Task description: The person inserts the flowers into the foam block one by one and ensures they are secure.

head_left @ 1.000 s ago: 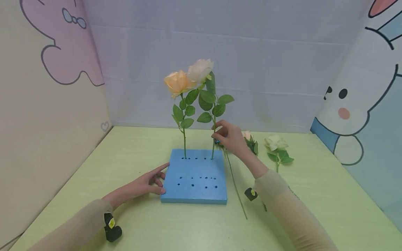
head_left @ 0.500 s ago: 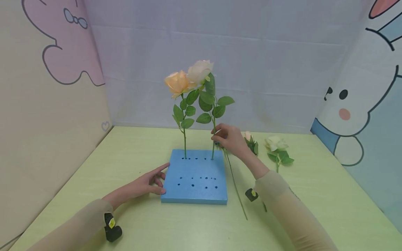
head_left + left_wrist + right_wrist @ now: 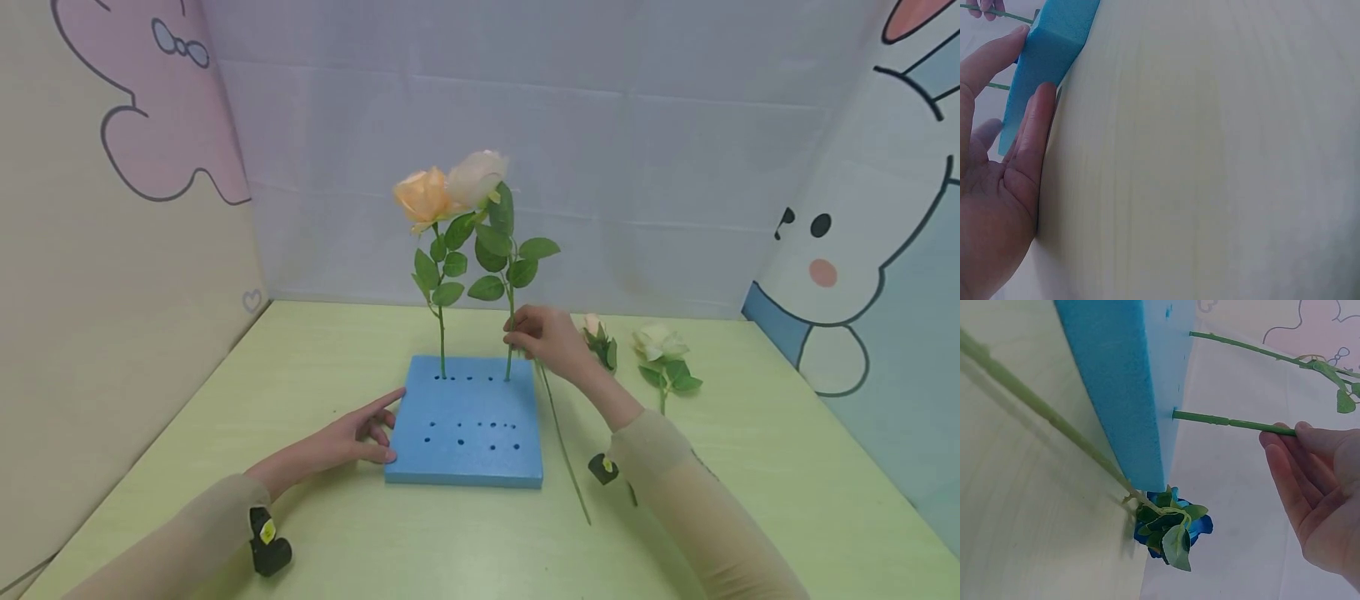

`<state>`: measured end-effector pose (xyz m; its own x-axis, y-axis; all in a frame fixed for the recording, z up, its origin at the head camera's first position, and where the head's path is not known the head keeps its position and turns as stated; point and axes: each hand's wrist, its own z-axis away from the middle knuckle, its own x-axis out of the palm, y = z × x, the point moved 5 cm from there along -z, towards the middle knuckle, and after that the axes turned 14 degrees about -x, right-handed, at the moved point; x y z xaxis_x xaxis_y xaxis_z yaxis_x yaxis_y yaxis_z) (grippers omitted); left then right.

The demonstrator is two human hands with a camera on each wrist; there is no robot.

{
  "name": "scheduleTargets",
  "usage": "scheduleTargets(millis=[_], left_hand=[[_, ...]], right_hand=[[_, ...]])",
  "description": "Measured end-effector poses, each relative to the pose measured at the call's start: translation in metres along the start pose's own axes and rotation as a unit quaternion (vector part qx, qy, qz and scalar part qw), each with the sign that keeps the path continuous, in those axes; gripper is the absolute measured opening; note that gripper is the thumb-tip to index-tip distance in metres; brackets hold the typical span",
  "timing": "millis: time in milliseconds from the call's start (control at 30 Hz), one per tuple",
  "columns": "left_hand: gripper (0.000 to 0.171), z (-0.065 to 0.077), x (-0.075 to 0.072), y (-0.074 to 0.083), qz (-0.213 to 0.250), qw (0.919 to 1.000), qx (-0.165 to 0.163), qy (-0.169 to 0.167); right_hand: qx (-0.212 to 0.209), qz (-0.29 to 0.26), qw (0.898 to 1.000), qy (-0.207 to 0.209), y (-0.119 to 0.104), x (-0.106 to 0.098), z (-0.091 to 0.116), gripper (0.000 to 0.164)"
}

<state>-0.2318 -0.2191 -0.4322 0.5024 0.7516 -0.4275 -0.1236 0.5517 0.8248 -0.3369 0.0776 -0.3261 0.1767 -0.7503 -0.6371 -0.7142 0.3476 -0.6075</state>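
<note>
The right hand (image 3: 551, 337) pinches the green stem of a white rose (image 3: 493, 239) between thumb and fingertips, a little above a blue board (image 3: 465, 404). The rose stands nearly upright, its stem end at a hole near the board's far right corner; how deep it sits cannot be seen. The left hand (image 3: 348, 437) rests against the board's left edge, thumb and index finger spread apart — the index finger straight along the far part, the thumb by the near corner. Its other fingers are partly hidden in the head view.

A peach rose (image 3: 454, 264) stands in another hole of the back row, to the left, its bloom seeming to overlap the white one. Beside the board's right edge a blue rose (image 3: 1172, 525) lies on the pale green table (image 3: 322, 533), its long stem pointing toward the person. Farther right lie a small peach bud (image 3: 596, 342) and a cream rose (image 3: 660, 343) — the latter's stem partly covered by the right sleeve (image 3: 682, 483).
</note>
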Motion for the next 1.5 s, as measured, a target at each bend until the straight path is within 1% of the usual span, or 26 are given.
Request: scheduleTargets(millis=[133, 200, 367, 533, 733, 933, 1100, 1267, 1500], left_hand=[[0.093, 0.000, -0.001, 0.000, -0.005, 1.0000, 0.000, 0.003], [0.093, 0.000, -0.002, -0.001, -0.008, 1.0000, -0.002, 0.006], [0.093, 0.000, -0.002, 0.001, -0.011, 0.9999, 0.009, 0.003], [0.093, -0.001, -0.002, 0.001, -0.016, 0.9998, 0.004, 0.006], [0.093, -0.002, -0.003, 0.001, -0.009, 0.9999, 0.005, 0.003], [0.093, -0.001, -0.002, -0.002, -0.003, 1.0000, -0.001, 0.000], [0.093, -0.001, -0.002, -0.003, 0.001, 1.0000, 0.003, -0.003], [0.092, -0.002, -0.001, -0.004, 0.007, 0.9998, 0.012, -0.011], [0.092, -0.001, -0.001, -0.003, -0.002, 0.9998, 0.019, -0.006]], right_hand=[[-0.003, 0.000, 1.000, -0.003, 0.002, 0.001, 0.000, 0.010], [0.001, 0.000, 1.000, -0.005, 0.003, 0.002, 0.000, 0.010], [0.017, 0.004, 1.000, -0.015, 0.007, 0.005, 0.001, 0.008], [0.018, 0.005, 1.000, -0.018, 0.008, 0.007, 0.001, 0.007], [0.013, 0.005, 1.000, -0.022, 0.007, 0.008, 0.001, 0.010], [0.015, 0.007, 0.999, -0.037, 0.007, 0.010, 0.002, 0.012], [0.018, 0.009, 0.999, -0.040, 0.007, 0.011, 0.004, 0.015], [0.019, -0.005, 0.999, -0.040, 0.007, 0.010, 0.006, 0.013], [0.013, -0.010, 0.999, -0.046, 0.007, 0.011, 0.005, 0.013]])
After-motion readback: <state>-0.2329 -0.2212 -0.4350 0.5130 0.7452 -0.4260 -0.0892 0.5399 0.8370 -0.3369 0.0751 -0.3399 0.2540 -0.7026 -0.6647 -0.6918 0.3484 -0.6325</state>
